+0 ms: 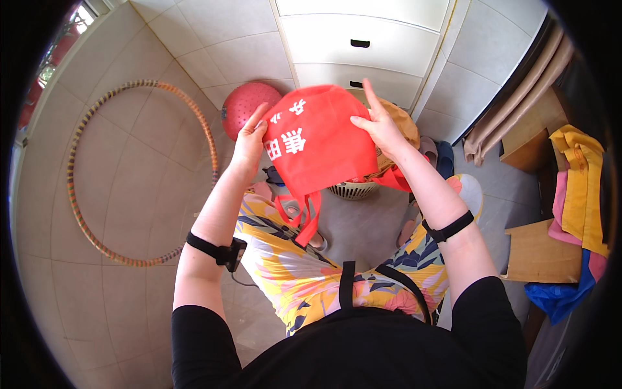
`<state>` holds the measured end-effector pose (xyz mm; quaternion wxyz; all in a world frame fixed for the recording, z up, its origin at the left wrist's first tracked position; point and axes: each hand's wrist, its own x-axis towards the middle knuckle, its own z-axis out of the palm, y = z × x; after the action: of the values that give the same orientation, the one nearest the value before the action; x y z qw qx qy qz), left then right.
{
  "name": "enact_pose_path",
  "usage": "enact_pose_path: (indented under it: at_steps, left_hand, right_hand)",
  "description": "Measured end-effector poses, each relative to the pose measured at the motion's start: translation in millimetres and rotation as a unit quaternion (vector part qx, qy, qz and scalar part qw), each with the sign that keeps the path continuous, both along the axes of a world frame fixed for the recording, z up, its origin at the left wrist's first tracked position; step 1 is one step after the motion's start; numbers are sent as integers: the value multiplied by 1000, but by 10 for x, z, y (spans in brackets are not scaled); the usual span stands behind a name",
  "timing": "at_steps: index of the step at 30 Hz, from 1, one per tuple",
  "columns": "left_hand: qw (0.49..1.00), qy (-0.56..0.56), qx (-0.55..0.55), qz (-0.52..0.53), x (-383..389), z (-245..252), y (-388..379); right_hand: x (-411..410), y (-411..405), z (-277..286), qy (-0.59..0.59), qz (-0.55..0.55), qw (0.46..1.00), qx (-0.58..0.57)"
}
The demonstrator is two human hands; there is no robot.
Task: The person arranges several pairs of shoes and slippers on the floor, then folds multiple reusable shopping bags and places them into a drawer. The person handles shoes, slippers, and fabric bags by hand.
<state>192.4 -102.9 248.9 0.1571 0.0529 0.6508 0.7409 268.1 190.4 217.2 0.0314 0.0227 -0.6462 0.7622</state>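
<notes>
A red cloth apron or bag (325, 141), bearing white writing, is stretched out between my two hands over the floor. My left hand (250, 138) pinches its left edge, thumb in front and the other fingers partly behind. On the opposite edge, my right hand (384, 129) holds it with the thumb on the front and the index finger pointing away. Red straps (308, 219) dangle from the lower corner. Underneath is a light plastic basket (354, 190), mostly covered by the cloth. Tan fabric (401, 121) bulges out of it, partly behind my right hand.
A pink studded ball (245, 107) rests by the tiled wall. A striped hoop (73, 170) leans at left. White drawers (359, 29) stand ahead, with slippers (444, 158) nearby. At right, yellow cloth (580, 194) drapes over a wooden box (542, 253), above blue fabric (559, 296).
</notes>
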Motion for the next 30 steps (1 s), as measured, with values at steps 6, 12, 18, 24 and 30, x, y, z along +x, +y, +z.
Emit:
enact_pose_path:
  at_steps: [6, 12, 18, 24, 30]
  left_hand:
    - [880, 297, -368, -53, 0, -79, 30]
    - [703, 443, -557, 4, -308, -249, -5]
    - [643, 425, -609, -189, -564, -389, -324]
    - [560, 370, -687, -280, -663, -765, -261]
    - [511, 368, -699, -338, -805, -1003, 90]
  right_hand:
    - [-45, -52, 0, 53, -77, 926, 364]
    - [52, -309, -153, 187, -188, 761, 592]
    - [329, -959, -886, 134, -11, 867, 481]
    - [399, -1194, -1480, -25, 5, 948, 316]
    - [445, -1054, -1651, -46, 26, 753, 656]
